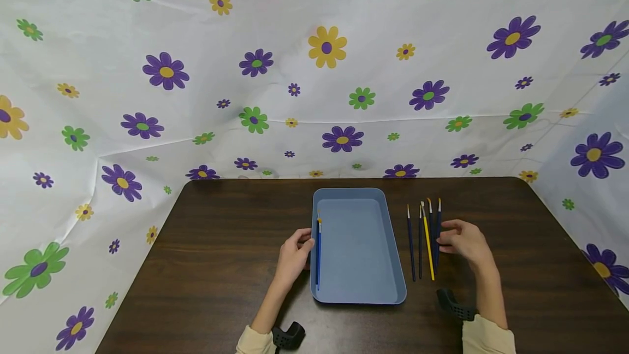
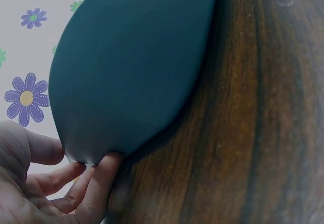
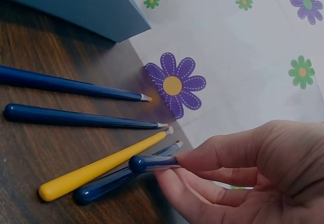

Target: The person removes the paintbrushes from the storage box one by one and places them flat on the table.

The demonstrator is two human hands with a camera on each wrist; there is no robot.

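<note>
A blue-grey rectangular tray (image 1: 358,245) lies on the table, and my left hand (image 1: 293,255) holds its left rim between thumb and fingers. In the left wrist view the tray's outer wall (image 2: 131,67) rises above those fingers. Along the tray's left side lie two slim paintbrushes, a blue one (image 1: 319,250) and a darker one beside it. To the right of the tray, my right hand (image 1: 467,242) pinches a dark blue paintbrush (image 3: 152,163) between thumb and fingers. Next to it lie a yellow paintbrush (image 1: 428,245) and several dark blue paintbrushes (image 1: 410,245).
The dark wood table (image 1: 221,234) ends at a white flowered sheet (image 1: 285,31) hanging behind it and at the sides. Black bands (image 1: 289,336) sit on both wrists.
</note>
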